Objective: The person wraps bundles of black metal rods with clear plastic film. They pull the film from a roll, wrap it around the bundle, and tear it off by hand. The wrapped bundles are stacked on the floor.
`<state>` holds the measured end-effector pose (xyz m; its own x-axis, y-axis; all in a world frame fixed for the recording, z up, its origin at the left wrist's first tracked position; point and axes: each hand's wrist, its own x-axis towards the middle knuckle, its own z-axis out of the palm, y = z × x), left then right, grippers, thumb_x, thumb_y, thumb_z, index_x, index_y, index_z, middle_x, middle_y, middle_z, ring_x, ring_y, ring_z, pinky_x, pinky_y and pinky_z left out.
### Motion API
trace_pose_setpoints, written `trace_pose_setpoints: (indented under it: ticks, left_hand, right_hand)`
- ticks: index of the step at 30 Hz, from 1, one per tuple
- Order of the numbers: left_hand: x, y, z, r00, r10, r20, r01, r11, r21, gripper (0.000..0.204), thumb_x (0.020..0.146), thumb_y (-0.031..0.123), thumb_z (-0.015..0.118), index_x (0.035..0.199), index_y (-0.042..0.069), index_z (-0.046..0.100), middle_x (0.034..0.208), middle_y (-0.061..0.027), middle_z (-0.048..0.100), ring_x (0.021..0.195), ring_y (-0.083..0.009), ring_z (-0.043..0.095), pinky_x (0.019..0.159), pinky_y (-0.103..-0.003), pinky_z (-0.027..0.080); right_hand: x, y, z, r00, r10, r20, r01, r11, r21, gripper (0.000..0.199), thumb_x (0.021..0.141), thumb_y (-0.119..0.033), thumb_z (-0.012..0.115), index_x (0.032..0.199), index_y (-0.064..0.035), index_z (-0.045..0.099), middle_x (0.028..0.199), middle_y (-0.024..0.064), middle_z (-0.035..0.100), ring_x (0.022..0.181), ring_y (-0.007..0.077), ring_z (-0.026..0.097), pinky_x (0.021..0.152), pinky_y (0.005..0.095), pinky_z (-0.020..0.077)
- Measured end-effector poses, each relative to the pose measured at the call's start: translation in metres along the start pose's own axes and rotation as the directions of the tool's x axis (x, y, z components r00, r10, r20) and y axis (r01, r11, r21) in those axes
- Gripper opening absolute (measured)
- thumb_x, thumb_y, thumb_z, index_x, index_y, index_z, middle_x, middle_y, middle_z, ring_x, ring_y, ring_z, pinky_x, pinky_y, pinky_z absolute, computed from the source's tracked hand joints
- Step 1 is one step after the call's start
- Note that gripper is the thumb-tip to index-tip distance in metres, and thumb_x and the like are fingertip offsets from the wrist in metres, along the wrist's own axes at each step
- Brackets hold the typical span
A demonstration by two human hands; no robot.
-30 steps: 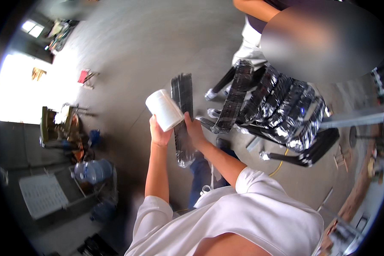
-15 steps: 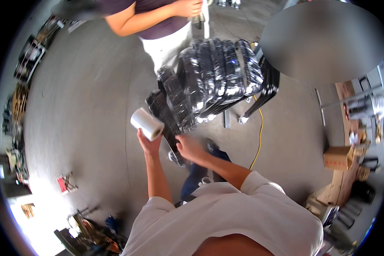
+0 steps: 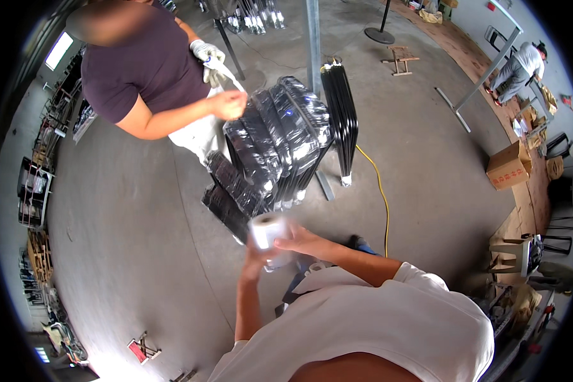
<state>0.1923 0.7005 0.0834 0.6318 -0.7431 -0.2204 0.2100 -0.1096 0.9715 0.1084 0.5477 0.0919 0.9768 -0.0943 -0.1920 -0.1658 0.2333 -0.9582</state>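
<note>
A roll of clear stretch film (image 3: 268,233) stands close to upright in front of me, slightly blurred. My left hand (image 3: 253,256) is wrapped around its lower left side. From the right, my right hand (image 3: 299,240) grips the same roll, its thumb lying across the film. Just beyond the roll is a row of black chairs or chair-like frames (image 3: 285,137) bundled in shiny clear film. The nearest wrapped black piece (image 3: 226,210) leans out at the left end of the row, close to the roll.
A co-worker (image 3: 124,89) stands beyond the row at left, a white glove on one hand, holding a white strip. Bare black tubular frames (image 3: 342,118) stand behind the row, beside a grey post (image 3: 313,44). A yellow cable (image 3: 383,191) crosses the floor at right; a cardboard box (image 3: 509,167) lies farther right.
The roll has moved right and turned from tilted to nearly upright. My right hand has come from the wrapped pieces onto the roll. My view has shifted, showing more of the co-worker.
</note>
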Motion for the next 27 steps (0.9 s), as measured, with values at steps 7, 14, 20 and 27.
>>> trace_pose_setpoints:
  ticks: [7, 14, 20, 27]
  left_hand:
    - [0.087, -0.003, 0.13, 0.865, -0.09, 0.494, -0.174, 0.869, 0.462, 0.067, 0.08, 0.034, 0.063, 0.125, -0.003, 0.031, 0.11, -0.0137, 0.051, 0.105, -0.0218, 0.049, 0.087, -0.034, 0.041]
    - [0.229, 0.015, 0.227, 0.848, -0.115, 0.517, -0.133, 0.899, 0.417, 0.041, 0.087, 0.02, 0.055, 0.12, -0.001, 0.044, 0.116, -0.012, 0.052, 0.107, -0.0181, 0.05, 0.089, -0.031, 0.041]
    - [0.364, -0.01, 0.221, 0.954, 0.301, -0.016, -0.189, 0.638, 0.747, 0.055, 0.082, 0.025, 0.058, 0.123, -0.004, 0.037, 0.125, -0.0229, 0.04, 0.118, -0.035, 0.038, 0.098, -0.037, 0.032]
    - [0.421, -0.057, 0.23, 0.874, 0.47, -0.126, -0.132, 0.479, 0.868, 0.064, 0.079, 0.027, 0.057, 0.127, -0.006, 0.031, 0.129, -0.0271, 0.034, 0.117, -0.0417, 0.032, 0.099, -0.046, 0.024]
  right_hand:
    - [-0.071, 0.001, -0.148, 0.911, 0.291, -0.293, -0.098, 0.841, 0.532, 0.062, 0.071, -0.028, 0.069, 0.118, 0.0017, 0.043, 0.109, 0.0134, 0.053, 0.099, 0.021, 0.052, 0.084, 0.0334, 0.0414]
    - [-0.089, -0.026, -0.328, 0.882, 0.306, -0.359, 0.047, 0.701, 0.712, 0.056, 0.077, -0.04, 0.058, 0.114, 0.0011, 0.048, 0.099, 0.0145, 0.059, 0.088, 0.0244, 0.059, 0.079, 0.0381, 0.0481]
    - [-0.048, -0.089, -0.426, 0.887, 0.258, -0.383, 0.073, 0.741, 0.667, 0.058, 0.075, -0.044, 0.059, 0.113, -0.0023, 0.047, 0.098, 0.0125, 0.057, 0.086, 0.0238, 0.058, 0.077, 0.037, 0.0483]
    - [0.039, -0.091, -0.488, 0.928, 0.201, -0.313, 0.099, 0.679, 0.728, 0.05, 0.078, -0.039, 0.056, 0.112, -0.0034, 0.047, 0.096, 0.0122, 0.057, 0.086, 0.0231, 0.058, 0.076, 0.0373, 0.0499]
